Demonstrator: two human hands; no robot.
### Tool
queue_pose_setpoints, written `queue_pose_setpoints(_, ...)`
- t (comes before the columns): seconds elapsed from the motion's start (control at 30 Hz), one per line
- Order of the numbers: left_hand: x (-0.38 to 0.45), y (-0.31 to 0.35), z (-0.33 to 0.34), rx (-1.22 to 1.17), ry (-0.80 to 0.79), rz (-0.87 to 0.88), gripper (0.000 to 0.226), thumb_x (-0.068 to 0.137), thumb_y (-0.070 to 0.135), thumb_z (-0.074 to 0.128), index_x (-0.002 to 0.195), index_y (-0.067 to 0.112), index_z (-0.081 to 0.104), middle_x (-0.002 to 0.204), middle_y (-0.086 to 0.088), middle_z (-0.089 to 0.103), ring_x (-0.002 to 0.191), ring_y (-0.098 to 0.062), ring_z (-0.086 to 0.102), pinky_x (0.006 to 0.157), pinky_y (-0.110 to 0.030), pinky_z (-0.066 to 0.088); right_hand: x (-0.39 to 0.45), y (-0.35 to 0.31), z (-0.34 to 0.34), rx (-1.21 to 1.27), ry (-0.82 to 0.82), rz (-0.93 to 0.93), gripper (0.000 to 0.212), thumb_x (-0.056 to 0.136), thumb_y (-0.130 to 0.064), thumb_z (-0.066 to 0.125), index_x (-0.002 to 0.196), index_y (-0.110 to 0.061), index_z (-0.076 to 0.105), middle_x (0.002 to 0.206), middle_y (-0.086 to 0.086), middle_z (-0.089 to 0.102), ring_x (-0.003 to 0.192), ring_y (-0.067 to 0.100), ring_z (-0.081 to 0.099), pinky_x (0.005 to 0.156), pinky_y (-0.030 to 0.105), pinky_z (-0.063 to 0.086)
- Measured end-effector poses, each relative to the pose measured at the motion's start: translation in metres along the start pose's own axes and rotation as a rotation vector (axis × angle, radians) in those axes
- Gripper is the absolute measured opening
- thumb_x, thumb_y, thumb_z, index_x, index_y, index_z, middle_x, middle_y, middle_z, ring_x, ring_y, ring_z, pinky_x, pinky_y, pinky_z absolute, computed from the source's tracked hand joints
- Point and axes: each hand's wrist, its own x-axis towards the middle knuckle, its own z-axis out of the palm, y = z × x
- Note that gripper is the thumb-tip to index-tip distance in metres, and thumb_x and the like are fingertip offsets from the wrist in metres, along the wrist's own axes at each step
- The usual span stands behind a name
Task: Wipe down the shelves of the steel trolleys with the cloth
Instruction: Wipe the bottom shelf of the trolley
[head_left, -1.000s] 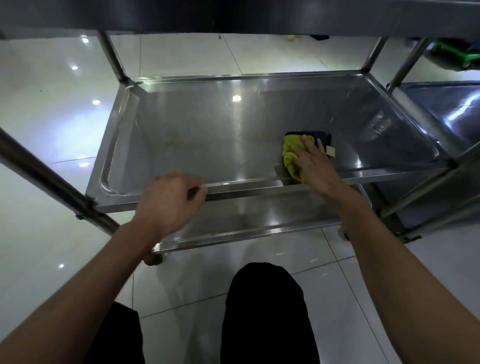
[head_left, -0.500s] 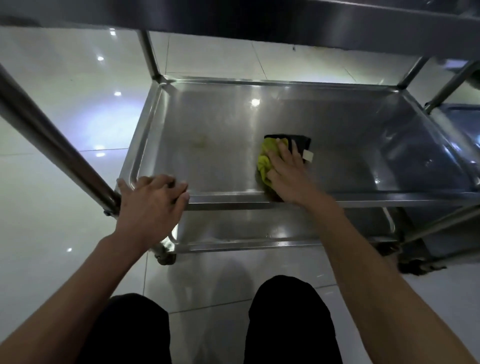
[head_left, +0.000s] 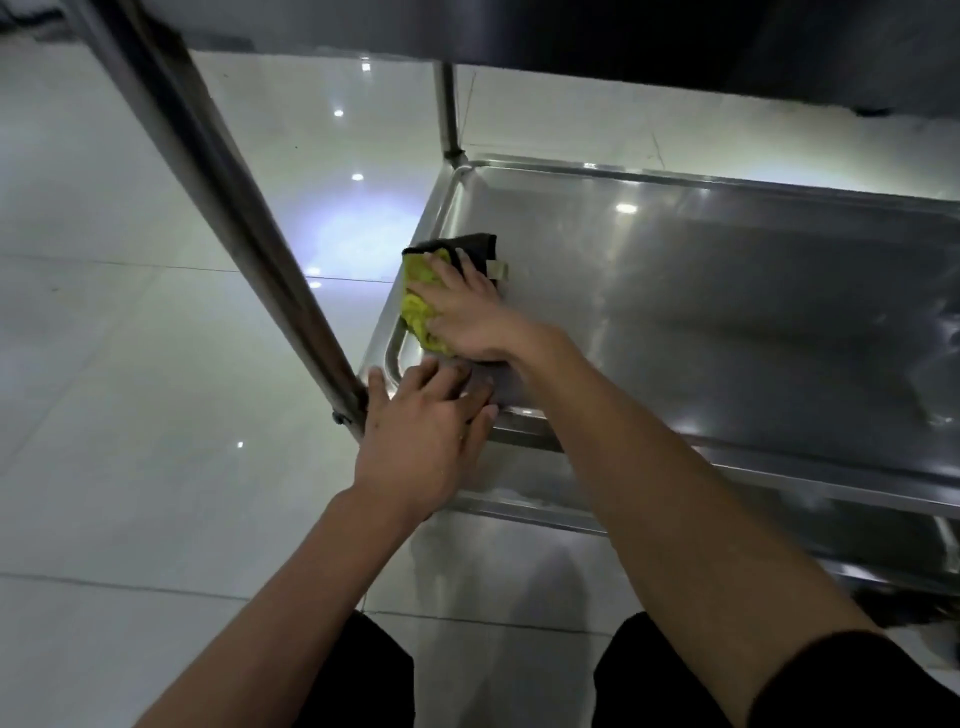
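Note:
A yellow and black cloth (head_left: 418, 306) lies flat on the middle shelf (head_left: 727, 312) of a steel trolley, near the shelf's left end. My right hand (head_left: 467, 312) presses down on the cloth with its fingers spread. My left hand (head_left: 426, 431) grips the front rim of the same shelf at its near left corner, right beside the trolley's front left post (head_left: 228, 208). A lower shelf (head_left: 649, 499) shows beneath, partly hidden by my right forearm.
The underside of the top shelf (head_left: 623, 36) hangs close overhead. A rear post (head_left: 447, 109) rises at the shelf's far left corner. Glossy white floor tiles (head_left: 130, 364) stretch to the left. My dark-clothed knees (head_left: 363, 675) are below.
My right hand has slid the cloth leftward along the shelf to its left end. My left hand stayed on the front rim near the post, and my view swung left.

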Motion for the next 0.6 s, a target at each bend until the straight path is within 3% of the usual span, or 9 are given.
queue_pose_setpoints(0.1, 0.000, -0.003, 0.001, 0.021, -0.013, -0.010, 0.045, 0.103, 0.051, 0.032, 0.138, 0.036, 0.055, 0.138, 0.005, 0.054, 0.126, -0.028, 0.047, 0.103, -0.063, 0.032, 0.018, -0.010, 0.000, 0.000, -0.038, -0.042, 0.056, 0.102, -0.027, 0.037, 0.156, -0.032, 0.021, 0.166, -0.006, -0.008, 0.150, 0.027, -0.018, 0.120, 0.045, -0.007)
queue_pose_setpoints(0.3, 0.003, 0.001, -0.003, 0.009, -0.077, -0.029, 0.042, 0.102, 0.053, 0.029, 0.132, 0.038, 0.055, 0.135, 0.005, 0.052, 0.128, -0.027, 0.045, 0.104, -0.062, 0.031, -0.011, 0.019, -0.008, 0.016, 0.053, -0.036, 0.059, 0.101, -0.028, 0.046, 0.155, -0.034, 0.023, 0.166, -0.007, 0.001, 0.152, 0.028, -0.006, 0.122, 0.049, 0.006)
queue_pose_setpoints(0.43, 0.007, 0.008, -0.010, -0.059, -0.106, -0.072, 0.037, 0.100, 0.051, 0.036, 0.117, 0.038, 0.065, 0.128, 0.004, 0.055, 0.125, -0.027, 0.046, 0.104, -0.062, 0.033, -0.058, 0.072, -0.019, 0.001, 0.154, 0.077, 0.056, 0.100, -0.034, 0.048, 0.153, -0.035, 0.029, 0.166, -0.005, 0.008, 0.152, 0.030, 0.001, 0.121, 0.051, 0.011)
queue_pose_setpoints(0.53, 0.024, 0.026, -0.020, -0.016, -0.114, -0.100, 0.035, 0.094, 0.048, 0.040, 0.102, 0.028, 0.067, 0.115, 0.000, 0.059, 0.116, -0.028, 0.052, 0.102, -0.060, 0.036, -0.100, 0.119, -0.027, 0.000, 0.229, 0.202, 0.054, 0.099, -0.038, 0.049, 0.151, -0.033, 0.035, 0.165, -0.003, 0.013, 0.152, 0.032, 0.004, 0.120, 0.052, 0.013)
queue_pose_setpoints(0.6, 0.042, 0.049, -0.024, -0.034, -0.114, -0.045, 0.032, 0.092, 0.045, 0.045, 0.105, 0.023, 0.065, 0.117, -0.002, 0.059, 0.115, -0.030, 0.052, 0.100, -0.056, 0.039, -0.131, 0.146, -0.030, 0.002, 0.280, 0.274, 0.053, 0.099, -0.039, 0.049, 0.150, -0.032, 0.037, 0.165, -0.004, 0.014, 0.152, 0.030, 0.004, 0.119, 0.051, 0.015)
